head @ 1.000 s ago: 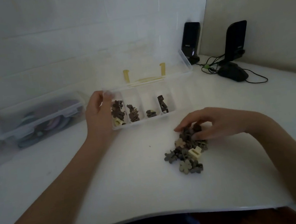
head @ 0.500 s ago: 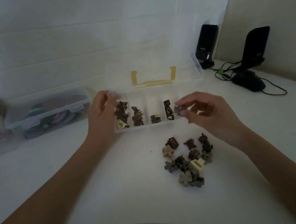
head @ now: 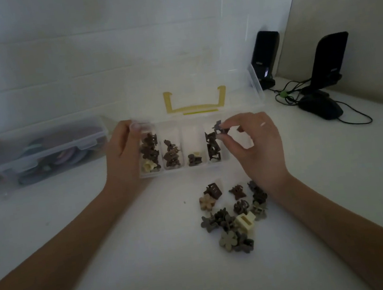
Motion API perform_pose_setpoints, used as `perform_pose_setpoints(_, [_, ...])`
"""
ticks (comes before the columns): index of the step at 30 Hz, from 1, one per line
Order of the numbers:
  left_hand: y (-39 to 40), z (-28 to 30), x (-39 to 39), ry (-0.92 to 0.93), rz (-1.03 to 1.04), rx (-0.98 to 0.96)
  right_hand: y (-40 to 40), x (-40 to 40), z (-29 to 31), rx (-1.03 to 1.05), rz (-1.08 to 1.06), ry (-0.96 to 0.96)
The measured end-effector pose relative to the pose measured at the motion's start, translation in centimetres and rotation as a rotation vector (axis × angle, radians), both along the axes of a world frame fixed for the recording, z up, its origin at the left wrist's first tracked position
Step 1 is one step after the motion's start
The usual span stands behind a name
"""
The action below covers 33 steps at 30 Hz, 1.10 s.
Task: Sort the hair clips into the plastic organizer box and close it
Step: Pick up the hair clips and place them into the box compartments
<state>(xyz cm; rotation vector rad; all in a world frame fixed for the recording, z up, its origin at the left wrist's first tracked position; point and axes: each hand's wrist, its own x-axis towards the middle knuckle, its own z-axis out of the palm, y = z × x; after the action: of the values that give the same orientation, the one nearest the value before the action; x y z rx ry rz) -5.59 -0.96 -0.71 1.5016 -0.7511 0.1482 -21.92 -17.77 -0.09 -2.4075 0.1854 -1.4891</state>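
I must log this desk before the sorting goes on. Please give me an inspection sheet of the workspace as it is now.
Surface: white table, dimly lit.
Job's things: organizer box, lid open, four compartments hold clips; loose clips lie in front of it.
Clutter: closed plastic container at left.
Grips: left hand holds the box's left end; right hand pinches a dark clip above the rightmost filled compartment.
Cables: black wires beside the mouse.
Surroundings: two black speakers, white wall.

head cam | worn view, looks forward and down | close over white surface (head: 133,262) | faces back wall | single view
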Motion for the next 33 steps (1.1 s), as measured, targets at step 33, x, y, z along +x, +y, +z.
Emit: perform_pose_setpoints(33, [-0.2,0.3,0.0,0.106,-0.097,0.036,2.7,-3.0,2.7,0.552,0.546,0.534])
